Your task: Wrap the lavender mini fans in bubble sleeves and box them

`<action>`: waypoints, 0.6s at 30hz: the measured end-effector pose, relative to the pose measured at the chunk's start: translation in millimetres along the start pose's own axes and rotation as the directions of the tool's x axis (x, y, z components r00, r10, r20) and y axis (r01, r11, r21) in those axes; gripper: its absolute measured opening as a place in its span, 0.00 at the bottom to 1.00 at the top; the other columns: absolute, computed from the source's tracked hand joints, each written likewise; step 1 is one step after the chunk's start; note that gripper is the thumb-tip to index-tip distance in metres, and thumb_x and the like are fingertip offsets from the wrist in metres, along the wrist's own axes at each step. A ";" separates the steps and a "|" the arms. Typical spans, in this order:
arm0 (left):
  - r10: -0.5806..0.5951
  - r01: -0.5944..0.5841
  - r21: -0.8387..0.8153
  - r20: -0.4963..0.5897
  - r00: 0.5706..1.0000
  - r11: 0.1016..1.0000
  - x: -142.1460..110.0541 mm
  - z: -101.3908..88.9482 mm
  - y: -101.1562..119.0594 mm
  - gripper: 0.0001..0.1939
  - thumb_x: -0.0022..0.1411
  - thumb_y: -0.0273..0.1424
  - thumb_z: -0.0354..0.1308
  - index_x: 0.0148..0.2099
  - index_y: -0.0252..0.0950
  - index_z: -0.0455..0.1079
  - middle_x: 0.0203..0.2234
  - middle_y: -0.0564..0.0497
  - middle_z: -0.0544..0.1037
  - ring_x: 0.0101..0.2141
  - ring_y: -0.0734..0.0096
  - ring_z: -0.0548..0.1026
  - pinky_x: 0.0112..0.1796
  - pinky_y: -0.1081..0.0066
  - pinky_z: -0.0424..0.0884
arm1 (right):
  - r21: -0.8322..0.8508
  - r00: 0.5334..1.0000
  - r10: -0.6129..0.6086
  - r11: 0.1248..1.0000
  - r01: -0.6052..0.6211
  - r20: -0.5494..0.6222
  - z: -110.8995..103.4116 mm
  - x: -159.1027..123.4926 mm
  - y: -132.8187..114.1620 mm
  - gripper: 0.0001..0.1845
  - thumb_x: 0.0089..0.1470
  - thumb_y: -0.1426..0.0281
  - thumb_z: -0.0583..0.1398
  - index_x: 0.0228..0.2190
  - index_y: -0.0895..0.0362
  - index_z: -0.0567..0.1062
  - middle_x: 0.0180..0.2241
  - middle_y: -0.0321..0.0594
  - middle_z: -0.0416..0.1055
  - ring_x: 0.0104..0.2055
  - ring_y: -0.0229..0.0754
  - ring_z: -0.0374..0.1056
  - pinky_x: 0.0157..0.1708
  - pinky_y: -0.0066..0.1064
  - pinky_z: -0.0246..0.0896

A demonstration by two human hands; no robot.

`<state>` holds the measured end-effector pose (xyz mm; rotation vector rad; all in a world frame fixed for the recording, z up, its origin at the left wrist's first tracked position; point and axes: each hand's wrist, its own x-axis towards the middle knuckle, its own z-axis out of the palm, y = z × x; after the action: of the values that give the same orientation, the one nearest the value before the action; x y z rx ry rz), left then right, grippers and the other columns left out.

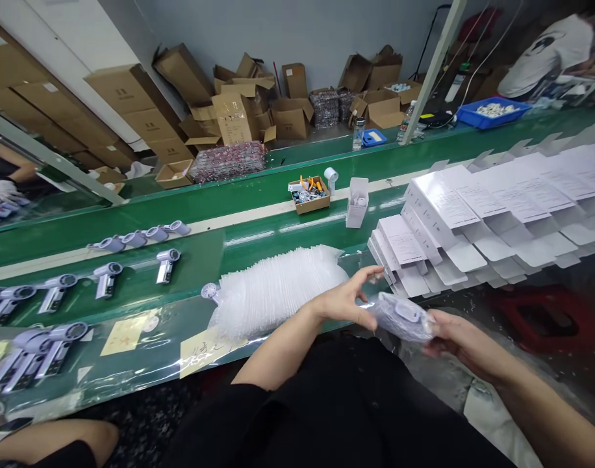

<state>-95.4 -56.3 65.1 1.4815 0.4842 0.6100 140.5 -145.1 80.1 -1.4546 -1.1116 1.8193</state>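
A lilac handheld fan in a clear plastic bag [402, 317] is held in front of my body. My right hand [458, 339] pinches its right end, slightly blurred. At the other end, my left hand [349, 302] has its thumb and fingers spread apart, the thumb tip close to the bag; whether it touches is unclear. Left of that hand lies a long row of white bubble bags [282, 286] on the bench. Stacked white boxes [405, 240] with raised flaps stand just beyond my hands.
Several unbagged lilac fans [105, 279] lie along the green belt [195, 260] to the left. A small parts carton [311, 201] and an upright white box [358, 203] stand ahead. A neighbour's arm [49, 435] is at lower left. A gloved hand [8, 194] works across the line.
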 end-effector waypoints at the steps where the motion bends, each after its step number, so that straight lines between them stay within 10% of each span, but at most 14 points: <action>1: 0.018 -0.020 0.079 0.026 0.999 0.997 1.1 -1.5 1.5 0.52 0.33 0.35 0.73 0.60 0.38 0.54 0.52 0.40 0.64 0.46 0.58 0.68 0.39 0.69 0.68 | 0.006 0.997 -0.066 0.998 0.066 0.041 5.7 6.7 -3.3 0.11 0.49 0.64 0.57 0.29 0.59 0.73 0.26 0.39 0.69 0.30 0.40 0.65 0.32 0.31 0.61; 3: 0.009 -0.019 0.212 0.046 0.999 0.977 4.4 1.4 0.6 0.54 0.28 0.34 0.74 0.60 0.39 0.56 0.51 0.41 0.65 0.48 0.56 0.67 0.41 0.68 0.67 | -0.014 0.978 -0.146 0.989 0.150 0.151 16.7 20.1 -8.6 0.11 0.48 0.66 0.57 0.28 0.61 0.75 0.27 0.41 0.71 0.31 0.41 0.65 0.35 0.32 0.61; 6: 0.029 -0.024 0.342 -0.010 1.000 0.939 7.2 10.6 -5.2 0.29 0.41 0.36 0.70 0.48 0.37 0.69 0.38 0.48 0.73 0.40 0.64 0.70 0.42 0.69 0.66 | 0.022 0.967 -0.149 0.989 0.148 0.207 23.3 33.7 -13.7 0.11 0.47 0.66 0.58 0.25 0.61 0.74 0.24 0.42 0.72 0.29 0.42 0.67 0.33 0.34 0.62; 9: 0.130 -0.035 0.461 -0.175 0.976 0.886 2.3 11.9 -11.0 0.10 0.52 0.36 0.61 0.34 0.35 0.70 0.29 0.51 0.72 0.35 0.69 0.69 0.42 0.70 0.64 | 0.211 0.978 -0.148 0.961 0.177 -0.145 16.5 45.7 -9.9 0.13 0.47 0.60 0.60 0.26 0.58 0.68 0.19 0.35 0.68 0.23 0.39 0.66 0.26 0.32 0.65; 12: 0.098 0.078 0.351 -0.457 0.884 0.933 -6.6 3.1 -15.7 0.09 0.57 0.36 0.56 0.31 0.34 0.67 0.26 0.52 0.69 0.30 0.72 0.66 0.35 0.73 0.63 | 0.252 0.837 -0.023 0.949 0.191 -0.546 8.1 74.6 7.1 0.26 0.39 0.60 0.67 0.37 0.52 0.62 0.21 0.29 0.67 0.18 0.37 0.65 0.20 0.31 0.66; 15: -0.029 0.083 0.056 -0.638 0.769 0.995 -14.8 -11.6 -18.6 0.11 0.58 0.38 0.55 0.33 0.34 0.64 0.23 0.55 0.66 0.26 0.77 0.64 0.27 0.77 0.60 | 0.289 0.729 0.051 0.935 0.205 -0.683 6.9 119.2 28.8 0.39 0.30 0.65 0.71 0.43 0.51 0.58 0.24 0.29 0.69 0.20 0.39 0.68 0.19 0.33 0.69; 18: -0.130 -0.029 -0.205 -0.720 0.682 0.978 -25.0 -30.6 -18.3 0.15 0.54 0.41 0.59 0.33 0.35 0.62 0.21 0.58 0.64 0.20 0.82 0.60 0.20 0.80 0.55 | 0.315 0.630 0.033 0.886 0.341 -0.776 12.4 153.5 42.8 0.29 0.35 0.61 0.68 0.36 0.54 0.60 0.24 0.29 0.66 0.24 0.38 0.70 0.23 0.31 0.70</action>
<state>-132.7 -48.8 43.8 0.9708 1.0515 1.1856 91.7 -43.6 -33.3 -1.5353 -0.3317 1.0042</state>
